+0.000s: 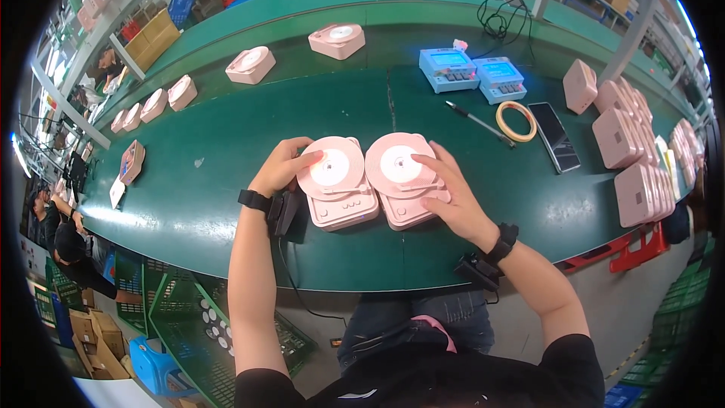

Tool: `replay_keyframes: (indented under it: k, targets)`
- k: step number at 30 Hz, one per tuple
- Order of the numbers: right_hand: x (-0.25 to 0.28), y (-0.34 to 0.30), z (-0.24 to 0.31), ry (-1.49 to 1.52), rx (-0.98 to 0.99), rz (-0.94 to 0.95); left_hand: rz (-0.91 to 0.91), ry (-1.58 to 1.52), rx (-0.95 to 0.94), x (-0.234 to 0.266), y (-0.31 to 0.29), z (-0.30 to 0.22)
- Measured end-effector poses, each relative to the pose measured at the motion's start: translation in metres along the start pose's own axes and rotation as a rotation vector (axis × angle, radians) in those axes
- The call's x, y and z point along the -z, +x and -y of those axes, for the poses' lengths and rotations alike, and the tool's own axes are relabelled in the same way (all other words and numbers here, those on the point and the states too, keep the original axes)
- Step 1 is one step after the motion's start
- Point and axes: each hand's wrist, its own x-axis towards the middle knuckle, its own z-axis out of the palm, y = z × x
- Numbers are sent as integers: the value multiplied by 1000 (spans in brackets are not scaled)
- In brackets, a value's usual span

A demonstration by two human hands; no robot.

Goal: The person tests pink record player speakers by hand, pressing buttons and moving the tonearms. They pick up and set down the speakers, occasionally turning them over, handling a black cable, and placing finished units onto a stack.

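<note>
Side by side on the green bench lie two pink toy-sized record players, each with a round ribbed platter and a white centre. My left hand (pixel 281 169) grips the left record player (pixel 346 210), its thumb on the platter and its fingers round the far left edge. On the right record player (pixel 402 213) my right hand (pixel 458 202) is closed, one finger on the platter and the thumb near the lower right corner. That hand covers part of this player's front controls. Small buttons show on the left player's front. Both wrists wear black straps with a dark box attached.
Two blue instruments with lit screens (pixel 448 69) stand at the back right. Nearer are a pen (pixel 480 122), a tape roll (pixel 516 121) and a phone (pixel 553 137). Pink units are stacked (pixel 638 193) at right; several (pixel 251 65) line the back. Green crates (pixel 189 317) stand below left.
</note>
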Motion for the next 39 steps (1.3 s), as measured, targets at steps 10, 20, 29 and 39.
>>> replay_keyframes:
  k: [10,20,29,39]
  targets:
    - [1,-2,23,-530,452,189,8,-6,-2,0,-2,0]
    - [-2,-3,23,-511,467,144,13,-40,-141,3,6,13]
    - [63,-13,17,-331,366,66,136,-320,-35,-47,-3,-38]
    - [104,-36,7,-352,166,49,-66,1135,-523,-1,218,-93]
